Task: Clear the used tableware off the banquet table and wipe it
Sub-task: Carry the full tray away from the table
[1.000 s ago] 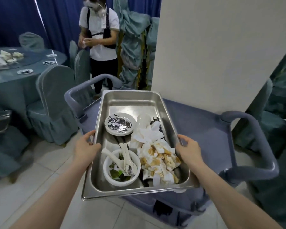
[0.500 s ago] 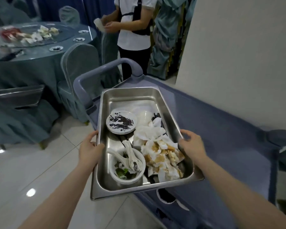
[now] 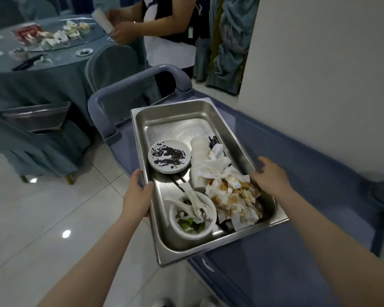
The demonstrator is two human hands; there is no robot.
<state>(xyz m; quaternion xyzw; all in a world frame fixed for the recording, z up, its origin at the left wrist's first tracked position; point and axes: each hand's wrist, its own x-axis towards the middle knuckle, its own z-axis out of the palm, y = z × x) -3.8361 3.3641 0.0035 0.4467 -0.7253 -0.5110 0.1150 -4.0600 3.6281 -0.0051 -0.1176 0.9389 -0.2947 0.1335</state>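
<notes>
A deep steel pan (image 3: 175, 117) hangs between my hands over the near end of a blue service cart (image 3: 308, 196). My left hand (image 3: 138, 193) grips its left rim, thumb inside. My right hand (image 3: 271, 176) grips the right rim. Inside lie a sauce-stained white plate (image 3: 169, 156), a white bowl (image 3: 192, 214) with greens and two spoons, crumpled soiled napkins (image 3: 231, 196), a white cup and black chopsticks. The round banquet table (image 3: 38, 69) at the upper left still carries plates, napkins and a red box.
A person in a white shirt (image 3: 164, 29) stands behind the cart holding a white roll. Covered chairs (image 3: 111, 65) ring the table. A second steel pan (image 3: 34, 116) rests on a chair at the left. A white wall rises at the right; tiled floor lies below.
I have carried the pan leftward along the cart and turned toward the banquet table. Both hands keep their grip on the rims. The standing person now appears closer.
</notes>
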